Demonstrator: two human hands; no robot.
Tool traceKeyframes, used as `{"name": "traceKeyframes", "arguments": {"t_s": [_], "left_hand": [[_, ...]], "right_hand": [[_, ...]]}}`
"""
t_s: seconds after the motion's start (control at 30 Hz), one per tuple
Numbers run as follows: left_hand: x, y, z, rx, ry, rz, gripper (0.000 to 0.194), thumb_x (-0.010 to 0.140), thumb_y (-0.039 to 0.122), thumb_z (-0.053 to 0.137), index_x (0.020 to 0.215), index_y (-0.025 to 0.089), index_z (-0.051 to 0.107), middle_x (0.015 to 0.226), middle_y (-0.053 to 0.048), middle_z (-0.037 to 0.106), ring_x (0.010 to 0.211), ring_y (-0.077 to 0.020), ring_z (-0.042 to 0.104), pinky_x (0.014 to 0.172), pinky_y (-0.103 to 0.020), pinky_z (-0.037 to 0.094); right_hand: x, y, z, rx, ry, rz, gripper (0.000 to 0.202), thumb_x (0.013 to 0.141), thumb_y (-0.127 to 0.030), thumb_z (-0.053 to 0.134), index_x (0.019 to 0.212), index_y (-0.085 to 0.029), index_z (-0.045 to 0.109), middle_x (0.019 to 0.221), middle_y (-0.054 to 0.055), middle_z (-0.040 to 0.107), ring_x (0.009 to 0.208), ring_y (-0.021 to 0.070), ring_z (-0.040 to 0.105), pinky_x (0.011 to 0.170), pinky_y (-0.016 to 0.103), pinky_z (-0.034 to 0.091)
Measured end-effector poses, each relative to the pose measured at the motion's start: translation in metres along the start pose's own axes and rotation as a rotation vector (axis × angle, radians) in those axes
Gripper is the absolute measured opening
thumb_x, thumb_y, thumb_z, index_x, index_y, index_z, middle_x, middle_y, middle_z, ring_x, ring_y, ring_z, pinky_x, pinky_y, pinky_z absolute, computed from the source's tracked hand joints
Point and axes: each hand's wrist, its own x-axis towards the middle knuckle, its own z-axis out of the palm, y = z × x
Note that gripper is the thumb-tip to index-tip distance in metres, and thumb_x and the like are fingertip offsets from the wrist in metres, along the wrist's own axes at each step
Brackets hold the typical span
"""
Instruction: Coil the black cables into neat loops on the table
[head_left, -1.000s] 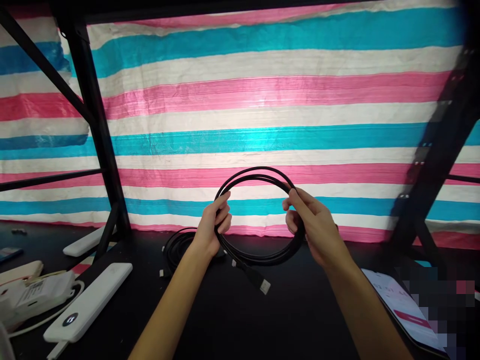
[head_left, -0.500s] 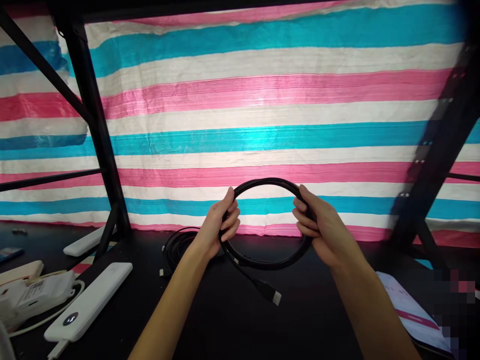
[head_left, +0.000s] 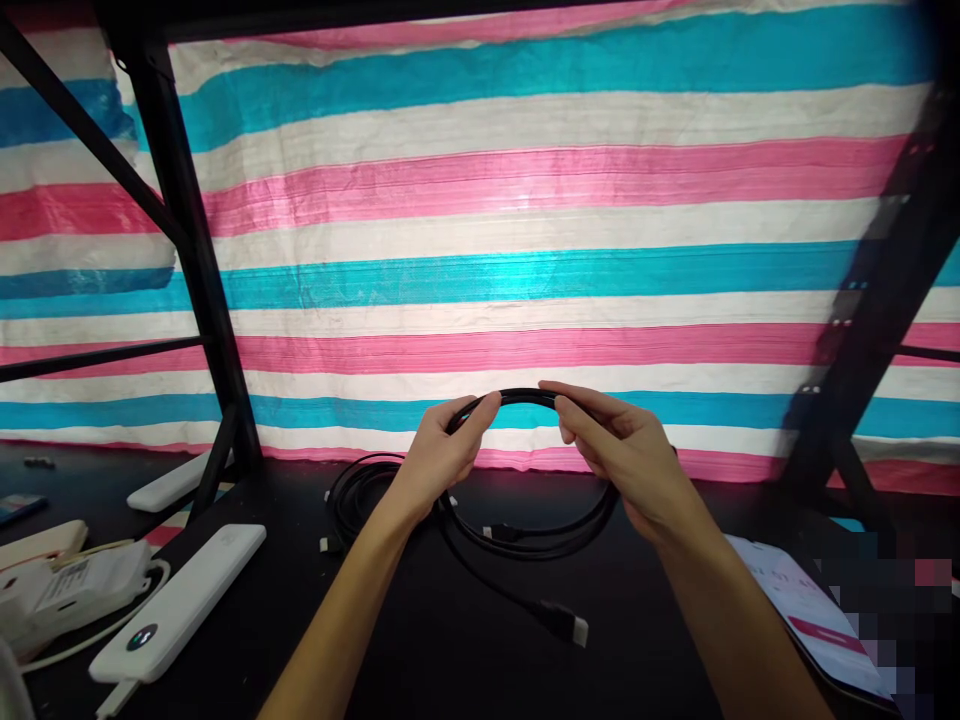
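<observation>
- While holding looped cable (head_left: 529,397) by the top, pinching with left grip (head_left: 442,455) and right grip (head_left: 626,440).
- Trailing a plug (head_left: 564,623) over the worktop (head_left: 450,665).
- Working between second cable (head_left: 346,503) and phone (head_left: 799,605).

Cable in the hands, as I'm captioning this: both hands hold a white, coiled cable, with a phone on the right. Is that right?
Not quite: the cable is black, not white, as the head view shows. The left hand and right hand do hold it coiled, with the phone on the right.
</observation>
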Motion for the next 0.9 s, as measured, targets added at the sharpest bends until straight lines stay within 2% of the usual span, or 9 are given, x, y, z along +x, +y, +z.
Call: {"name": "traceKeyframes", "arguments": {"t_s": [0.17, 0.3, 0.4, 0.53, 0.6, 0.67, 0.77, 0.83, 0.9], "left_hand": [[0.000, -0.006, 0.006, 0.025, 0.096, 0.048, 0.042, 0.076, 0.051, 0.057, 0.056, 0.018, 0.042, 0.043, 0.009, 0.022, 0.036, -0.0029, 0.017, 0.036, -0.021, 0.013], [0.003, -0.014, 0.009, 0.047, 0.185, 0.063, 0.043, 0.073, 0.052, 0.059, 0.054, 0.018, 0.040, 0.040, 0.009, 0.023, 0.035, -0.0034, 0.017, 0.038, -0.022, 0.013], [0.005, -0.018, 0.010, 0.071, 0.153, 0.048, 0.043, 0.073, 0.051, 0.060, 0.054, 0.019, 0.040, 0.036, 0.009, 0.027, 0.032, -0.0040, 0.021, 0.038, -0.023, 0.014], [0.010, -0.025, 0.010, 0.110, 0.082, 0.045, 0.037, 0.073, 0.048, 0.061, 0.058, 0.018, 0.047, 0.038, 0.006, 0.040, 0.038, -0.0073, 0.033, 0.044, -0.023, 0.025], [0.014, -0.032, 0.010, 0.130, 0.086, 0.041, 0.037, 0.076, 0.049, 0.058, 0.058, 0.018, 0.047, 0.045, 0.003, 0.043, 0.046, -0.0096, 0.039, 0.050, -0.023, 0.029], [0.017, -0.040, 0.011, 0.159, 0.156, 0.029, 0.036, 0.076, 0.048, 0.058, 0.059, 0.018, 0.048, 0.054, 0.001, 0.048, 0.055, -0.0116, 0.043, 0.056, -0.024, 0.032], [0.018, -0.050, 0.014, 0.125, 0.300, -0.071, 0.033, 0.068, 0.047, 0.067, 0.079, 0.018, 0.056, 0.082, -0.004, 0.057, 0.078, -0.0166, 0.050, 0.069, -0.025, 0.036], [0.016, -0.054, 0.016, 0.010, 0.352, -0.193, 0.048, 0.062, 0.046, 0.072, 0.098, 0.020, 0.055, 0.103, -0.007, 0.055, 0.096, -0.0205, 0.050, 0.077, -0.026, 0.036], [0.015, -0.055, 0.016, -0.143, 0.359, -0.305, 0.060, 0.060, 0.045, 0.075, 0.110, 0.022, 0.049, 0.114, -0.008, 0.052, 0.104, -0.0210, 0.049, 0.081, -0.026, 0.037]], "right_hand": [[0.000, 0.000, -0.001, -0.074, -0.028, -0.041, 0.027, 0.069, -0.041, 0.067, 0.086, -0.020, 0.072, 0.054, -0.003, 0.045, 0.048, 0.0077, 0.035, 0.041, 0.021, 0.026], [-0.001, -0.001, -0.002, -0.136, -0.094, -0.023, 0.026, 0.068, -0.043, 0.068, 0.071, -0.017, 0.068, 0.052, -0.004, 0.038, 0.047, 0.0070, 0.029, 0.040, 0.021, 0.021], [-0.001, -0.002, -0.005, -0.106, -0.110, 0.009, 0.029, 0.067, -0.046, 0.068, 0.067, -0.017, 0.065, 0.049, -0.006, 0.033, 0.045, 0.0059, 0.024, 0.039, 0.021, 0.015], [0.001, -0.002, -0.015, -0.010, -0.123, 0.075, 0.034, 0.066, -0.050, 0.068, 0.063, -0.016, 0.062, 0.044, -0.008, 0.026, 0.040, 0.0045, 0.018, 0.037, 0.021, 0.010], [0.004, -0.002, -0.022, 0.090, -0.049, 0.094, 0.037, 0.067, -0.052, 0.067, 0.059, -0.017, 0.058, 0.040, -0.009, 0.022, 0.038, 0.0037, 0.014, 0.036, 0.021, 0.008], [0.006, -0.004, -0.028, 0.223, 0.062, 0.079, 0.038, 0.069, -0.052, 0.066, 0.056, -0.019, 0.053, 0.038, -0.010, 0.020, 0.036, 0.0036, 0.011, 0.034, 0.021, 0.006], [0.006, -0.008, -0.031, 0.392, 0.188, 0.003, 0.037, 0.072, -0.051, 0.063, 0.055, -0.021, 0.050, 0.034, -0.010, 0.018, 0.034, 0.0046, 0.008, 0.032, 0.022, 0.004], [0.004, -0.010, -0.028, 0.431, 0.242, -0.073, 0.037, 0.073, -0.050, 0.061, 0.052, -0.021, 0.048, 0.032, -0.010, 0.019, 0.032, 0.0048, 0.010, 0.032, 0.023, 0.006], [0.002, -0.010, -0.023, 0.430, 0.273, -0.145, 0.039, 0.072, -0.049, 0.062, 0.049, -0.021, 0.047, 0.030, -0.009, 0.020, 0.030, 0.0047, 0.012, 0.032, 0.023, 0.007]]}}
